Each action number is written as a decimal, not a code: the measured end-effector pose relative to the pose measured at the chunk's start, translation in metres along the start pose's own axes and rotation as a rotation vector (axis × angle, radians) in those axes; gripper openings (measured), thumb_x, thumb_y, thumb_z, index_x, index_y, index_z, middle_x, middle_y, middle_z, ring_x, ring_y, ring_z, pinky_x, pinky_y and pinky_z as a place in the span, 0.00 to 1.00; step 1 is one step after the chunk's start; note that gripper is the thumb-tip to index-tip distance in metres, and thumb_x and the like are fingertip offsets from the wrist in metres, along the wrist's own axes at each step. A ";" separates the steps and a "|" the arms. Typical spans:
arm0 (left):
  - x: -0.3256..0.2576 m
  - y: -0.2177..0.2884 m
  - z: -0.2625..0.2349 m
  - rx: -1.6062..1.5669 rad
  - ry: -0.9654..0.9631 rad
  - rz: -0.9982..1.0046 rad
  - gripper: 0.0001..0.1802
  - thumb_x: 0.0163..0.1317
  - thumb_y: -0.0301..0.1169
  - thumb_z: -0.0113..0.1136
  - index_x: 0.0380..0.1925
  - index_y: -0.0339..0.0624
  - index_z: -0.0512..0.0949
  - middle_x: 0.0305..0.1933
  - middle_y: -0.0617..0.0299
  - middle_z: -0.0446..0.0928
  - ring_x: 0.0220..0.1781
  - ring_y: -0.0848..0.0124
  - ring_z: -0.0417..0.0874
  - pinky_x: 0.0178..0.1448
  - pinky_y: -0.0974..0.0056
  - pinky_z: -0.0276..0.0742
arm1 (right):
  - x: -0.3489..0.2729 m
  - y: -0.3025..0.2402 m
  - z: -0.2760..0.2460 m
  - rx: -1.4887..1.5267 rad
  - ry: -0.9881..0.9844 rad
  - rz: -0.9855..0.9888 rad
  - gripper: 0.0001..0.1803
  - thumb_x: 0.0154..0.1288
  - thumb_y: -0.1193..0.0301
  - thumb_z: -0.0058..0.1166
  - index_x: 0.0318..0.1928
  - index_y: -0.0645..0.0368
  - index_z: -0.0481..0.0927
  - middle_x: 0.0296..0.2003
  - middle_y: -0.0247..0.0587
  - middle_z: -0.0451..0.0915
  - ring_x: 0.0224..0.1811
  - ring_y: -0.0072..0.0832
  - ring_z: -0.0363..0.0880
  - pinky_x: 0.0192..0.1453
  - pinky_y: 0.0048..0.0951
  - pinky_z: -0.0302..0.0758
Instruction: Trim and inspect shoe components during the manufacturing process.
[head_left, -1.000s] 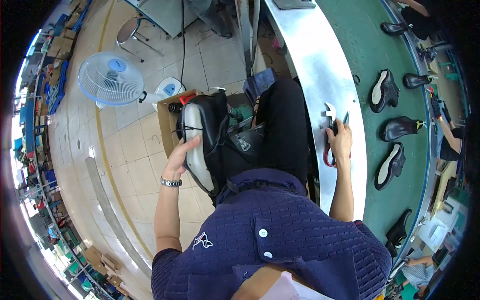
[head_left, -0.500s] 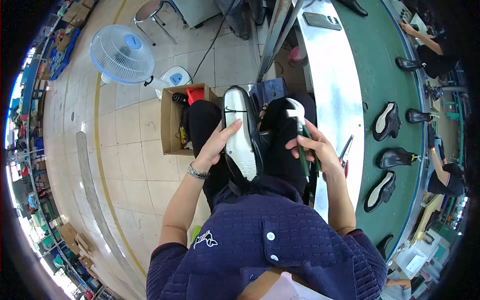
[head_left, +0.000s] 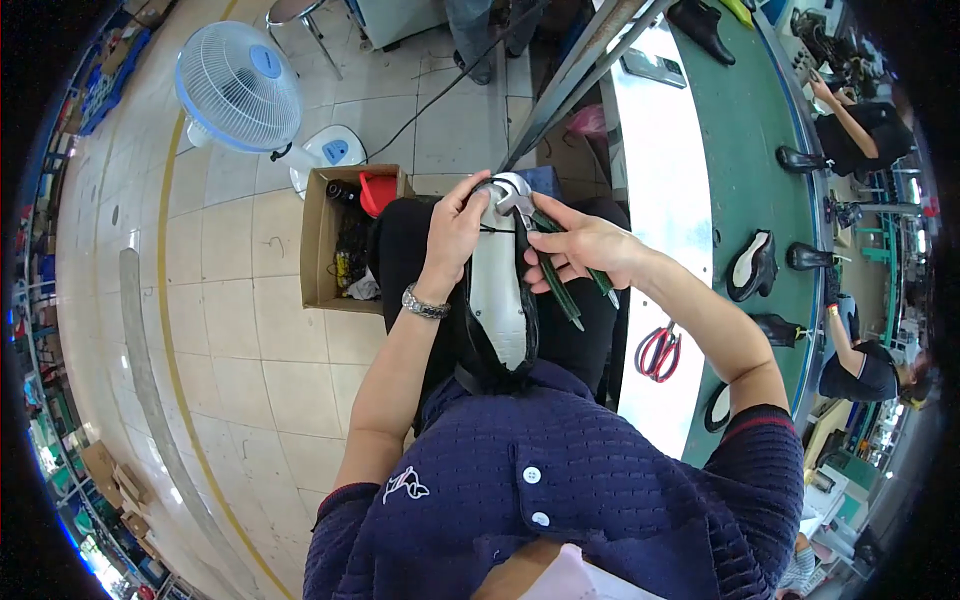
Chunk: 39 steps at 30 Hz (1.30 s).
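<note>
Across my lap lies a black shoe upper [head_left: 530, 345] with its white bottom board [head_left: 499, 290] facing up. A thin black cord crosses the board near its far end. My left hand [head_left: 455, 232] is closed round the left side of that far end, thumb on top. In my right hand [head_left: 585, 245] is a pair of lasting pincers [head_left: 516, 196] with a bright curved metal head and green handles. The head rests against the shoe's far edge, close to my left fingertips; whether its jaws grip the leather I cannot tell. The handles slant toward me, partly hidden by my fingers.
On the metal ledge [head_left: 655, 220] at my right lie red-handled scissors [head_left: 658, 353] and a phone [head_left: 654, 68]. Beyond runs a green conveyor [head_left: 745, 190] carrying several black shoes. A cardboard box [head_left: 318, 235] stands left of my knees, a fan [head_left: 240, 82] behind it. Co-workers sit across the conveyor.
My right hand has brought the pincers left and up to the shoe's far end. My left hand has slid from the middle of the board to that end. The view has shifted slightly.
</note>
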<state>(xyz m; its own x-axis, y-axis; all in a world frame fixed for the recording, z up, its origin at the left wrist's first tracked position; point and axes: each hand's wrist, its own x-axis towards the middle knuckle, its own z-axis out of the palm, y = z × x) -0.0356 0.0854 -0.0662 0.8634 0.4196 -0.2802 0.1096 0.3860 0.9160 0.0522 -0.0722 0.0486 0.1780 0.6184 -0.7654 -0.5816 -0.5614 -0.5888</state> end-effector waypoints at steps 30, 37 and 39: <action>0.003 0.009 -0.003 0.241 0.028 0.160 0.17 0.66 0.32 0.58 0.51 0.35 0.79 0.30 0.70 0.78 0.31 0.84 0.69 0.36 0.75 0.69 | 0.018 0.009 0.017 -1.403 0.622 -0.411 0.34 0.68 0.70 0.50 0.72 0.48 0.54 0.26 0.53 0.81 0.28 0.48 0.82 0.34 0.46 0.77; 0.001 0.004 -0.013 0.302 -0.025 0.201 0.16 0.66 0.31 0.56 0.51 0.36 0.79 0.28 0.72 0.75 0.29 0.85 0.67 0.34 0.76 0.66 | 0.002 0.001 0.020 -1.099 0.608 -0.805 0.39 0.67 0.71 0.50 0.73 0.50 0.46 0.22 0.57 0.79 0.24 0.53 0.80 0.31 0.50 0.76; 0.000 0.007 -0.011 0.302 -0.050 0.150 0.16 0.67 0.30 0.55 0.52 0.37 0.79 0.36 0.69 0.78 0.35 0.84 0.71 0.41 0.76 0.68 | 0.019 0.020 0.009 -1.082 0.709 -0.841 0.40 0.67 0.70 0.49 0.74 0.50 0.42 0.21 0.56 0.79 0.23 0.54 0.79 0.29 0.52 0.75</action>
<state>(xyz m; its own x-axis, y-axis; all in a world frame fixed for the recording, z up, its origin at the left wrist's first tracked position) -0.0400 0.0974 -0.0632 0.9031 0.4099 -0.1282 0.1138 0.0594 0.9917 0.0367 -0.0669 0.0242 0.6588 0.7463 0.0952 0.6554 -0.5071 -0.5597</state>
